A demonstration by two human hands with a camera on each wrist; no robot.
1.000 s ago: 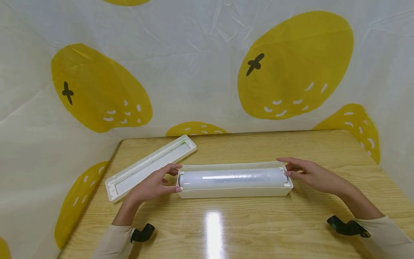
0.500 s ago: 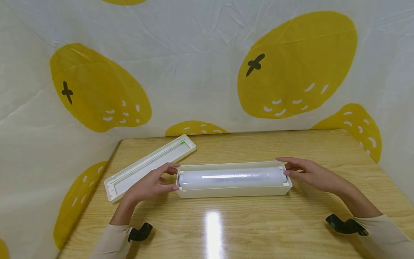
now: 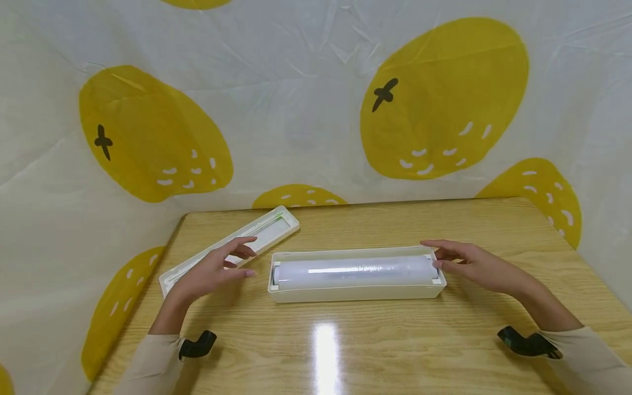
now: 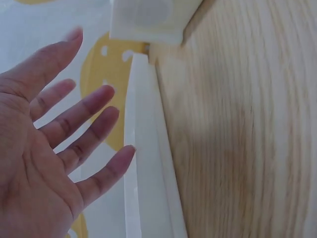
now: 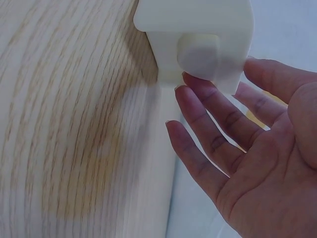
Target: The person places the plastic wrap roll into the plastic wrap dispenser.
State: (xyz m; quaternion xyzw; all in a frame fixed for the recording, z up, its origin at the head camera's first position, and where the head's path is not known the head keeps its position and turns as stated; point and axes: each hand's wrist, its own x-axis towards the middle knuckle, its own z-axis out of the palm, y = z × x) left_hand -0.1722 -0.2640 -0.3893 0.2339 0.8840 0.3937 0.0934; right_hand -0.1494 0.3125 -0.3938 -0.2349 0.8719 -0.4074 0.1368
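A long off-white box [image 3: 357, 294] lies near the middle of the table, its top uncovered. Inside it rests a roll of clear plastic wrap [image 3: 348, 272]. My left hand [image 3: 211, 272] hovers to the left of the box, fingers spread and holding nothing; the left wrist view shows a gap between it and the box's end [image 4: 148, 20]. Beyond that hand lies the long lid [image 3: 272, 235], partly covered by it. At the box's right end, my right hand [image 3: 479, 271] touches the wall with relaxed fingertips, as the right wrist view also shows [image 5: 262, 148].
The wood-grain table [image 3: 395, 340] reaches back to a white wall sheet [image 3: 296, 109] printed with yellow fruit. A black curved piece [image 3: 198, 344] sits at the left wrist, another [image 3: 528, 341] at the right.
My left hand has let go of the box's left end and moved left, away from it. The right hand, box and lid have stayed in place.
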